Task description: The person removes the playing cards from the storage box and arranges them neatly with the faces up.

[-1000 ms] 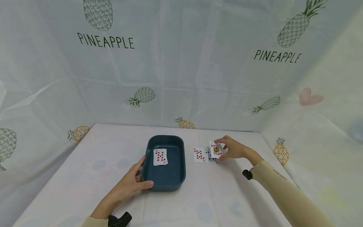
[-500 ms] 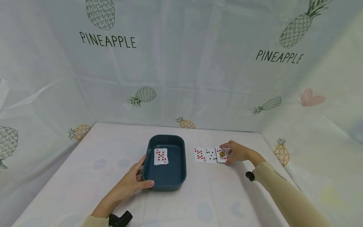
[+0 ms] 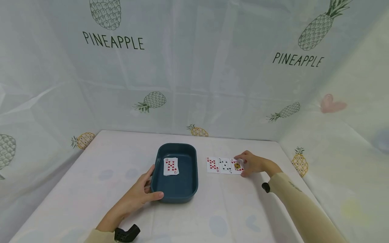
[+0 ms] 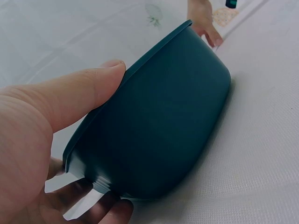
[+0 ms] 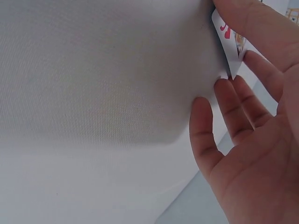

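Since a second ago, you are lowering the jack of hearts (image 3: 237, 165) flat beside the five (image 3: 225, 165); your right hand (image 3: 253, 163) is resting relaxed fingers on it. Your left hand (image 3: 140, 194) is gripping the blue tray (image 3: 188, 190), thumb over its rim.

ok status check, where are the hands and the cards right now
Left hand grips teal tray rim. Right hand fingers rest on jack of hearts, flat beside five and ten. Nothing in the way.
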Available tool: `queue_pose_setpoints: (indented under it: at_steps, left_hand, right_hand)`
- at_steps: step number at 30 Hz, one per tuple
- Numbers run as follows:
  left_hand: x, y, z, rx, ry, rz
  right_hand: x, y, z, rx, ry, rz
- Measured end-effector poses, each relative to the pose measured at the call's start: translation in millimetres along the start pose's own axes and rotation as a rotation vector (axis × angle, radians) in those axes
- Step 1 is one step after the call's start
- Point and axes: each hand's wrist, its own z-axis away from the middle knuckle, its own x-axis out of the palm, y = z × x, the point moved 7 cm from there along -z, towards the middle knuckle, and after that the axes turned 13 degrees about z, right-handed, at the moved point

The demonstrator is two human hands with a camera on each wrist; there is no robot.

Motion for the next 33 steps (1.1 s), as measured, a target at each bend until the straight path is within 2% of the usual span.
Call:
queue_pose_setpoints:
  at_steps: [13, 19, 33]
  left_hand:
    - [-1.5, 1.0, 0.7, 0.019, 0.002, -0.015]
    - [-0.4, 0.7, 0.2, 0.013, 0.0, -0.016]
    - [-0.6, 1.0, -0.4, 0.004, -0.013, 0.001]
  right_hand:
    - [-1.0, -6.3, 0.9, 0.022, -0.019, 0.008]
    - [0.2, -3.0, 3.6, 0.037, -0.028, -0.029]
    - [2.6, 1.2, 1.7, 0.013, -0.039, -0.029]
